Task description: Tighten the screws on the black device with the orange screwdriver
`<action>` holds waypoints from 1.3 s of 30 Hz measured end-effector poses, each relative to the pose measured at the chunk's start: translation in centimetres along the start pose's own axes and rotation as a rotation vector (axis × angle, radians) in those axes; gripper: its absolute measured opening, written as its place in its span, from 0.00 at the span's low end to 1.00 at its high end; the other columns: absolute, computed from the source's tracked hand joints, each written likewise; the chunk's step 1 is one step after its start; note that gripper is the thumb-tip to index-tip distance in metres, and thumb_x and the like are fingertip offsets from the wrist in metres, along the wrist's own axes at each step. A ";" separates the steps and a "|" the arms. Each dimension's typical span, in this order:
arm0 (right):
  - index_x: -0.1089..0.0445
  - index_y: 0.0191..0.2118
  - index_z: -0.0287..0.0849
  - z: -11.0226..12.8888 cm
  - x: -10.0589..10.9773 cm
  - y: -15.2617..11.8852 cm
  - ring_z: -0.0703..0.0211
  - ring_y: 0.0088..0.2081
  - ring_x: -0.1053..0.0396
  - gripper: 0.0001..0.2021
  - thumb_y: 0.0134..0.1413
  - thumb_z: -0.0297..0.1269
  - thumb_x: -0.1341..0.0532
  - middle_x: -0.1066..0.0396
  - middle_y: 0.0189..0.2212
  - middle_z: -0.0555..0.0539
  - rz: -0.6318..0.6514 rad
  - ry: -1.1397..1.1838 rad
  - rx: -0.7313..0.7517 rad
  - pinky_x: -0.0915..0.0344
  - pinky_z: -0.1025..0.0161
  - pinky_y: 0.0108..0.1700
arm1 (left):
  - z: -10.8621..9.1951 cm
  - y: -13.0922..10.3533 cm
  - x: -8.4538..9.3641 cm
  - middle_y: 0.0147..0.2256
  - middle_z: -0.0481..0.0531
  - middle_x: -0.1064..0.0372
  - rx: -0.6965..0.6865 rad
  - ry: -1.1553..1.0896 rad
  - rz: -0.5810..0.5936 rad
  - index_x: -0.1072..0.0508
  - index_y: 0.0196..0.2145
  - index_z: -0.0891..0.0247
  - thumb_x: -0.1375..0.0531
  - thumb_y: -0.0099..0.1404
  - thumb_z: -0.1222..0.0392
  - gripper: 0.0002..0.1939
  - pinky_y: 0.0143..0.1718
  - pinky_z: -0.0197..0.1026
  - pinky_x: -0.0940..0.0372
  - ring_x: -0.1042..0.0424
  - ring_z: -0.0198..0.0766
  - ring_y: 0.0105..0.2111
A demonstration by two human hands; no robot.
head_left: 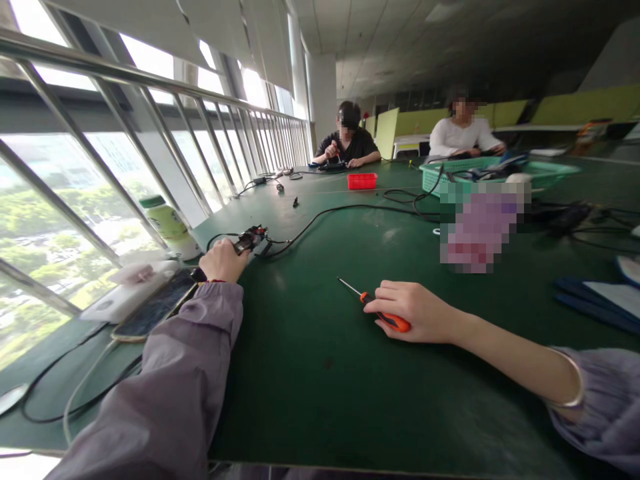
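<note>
My right hand (413,310) is closed around the orange and black handle of a screwdriver (367,299), low over the green table (300,387). Its thin metal shaft points up and to the left. Farther left, my left hand (223,261) grips a small black device with exposed inner parts (251,238). Its fingers are partly hidden from me. From that device a black cable (320,213) runs to the right across the table.
At left lie a phone (157,303), a white box (127,290) and a green bottle (167,223) beside the railing. A red tray (362,181) and a green basket (545,175) stand farther back. Two people sit across the table. A blurred pinkish thing (483,230) is at right.
</note>
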State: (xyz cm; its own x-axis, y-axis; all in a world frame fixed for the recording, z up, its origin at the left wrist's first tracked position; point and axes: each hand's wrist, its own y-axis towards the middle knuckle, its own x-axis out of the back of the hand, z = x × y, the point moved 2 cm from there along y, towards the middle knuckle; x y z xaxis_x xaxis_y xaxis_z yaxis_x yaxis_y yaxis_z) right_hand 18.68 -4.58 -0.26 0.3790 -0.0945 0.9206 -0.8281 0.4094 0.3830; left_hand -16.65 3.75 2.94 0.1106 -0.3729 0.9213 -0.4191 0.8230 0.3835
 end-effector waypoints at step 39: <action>0.30 0.39 0.41 -0.5 -0.7 0.1 0.59 0.35 0.35 0.09 0.52 0.33 0.43 0.30 0.33 0.46 -0.010 -0.057 -0.046 0.36 0.61 0.40 | -13.6 -6.8 -2.2 0.43 0.54 0.33 -0.930 -0.310 -0.164 0.34 0.51 0.61 0.45 0.63 0.52 0.20 0.46 0.44 0.40 0.34 0.42 0.42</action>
State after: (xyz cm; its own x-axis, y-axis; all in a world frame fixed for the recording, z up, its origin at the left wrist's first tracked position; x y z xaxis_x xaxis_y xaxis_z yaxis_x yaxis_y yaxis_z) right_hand 18.57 -4.03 -0.90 0.3622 -0.1497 0.9200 -0.8041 0.4490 0.3896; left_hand -1.78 4.80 -0.84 -0.1922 -0.4988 0.8451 0.4686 0.7100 0.5256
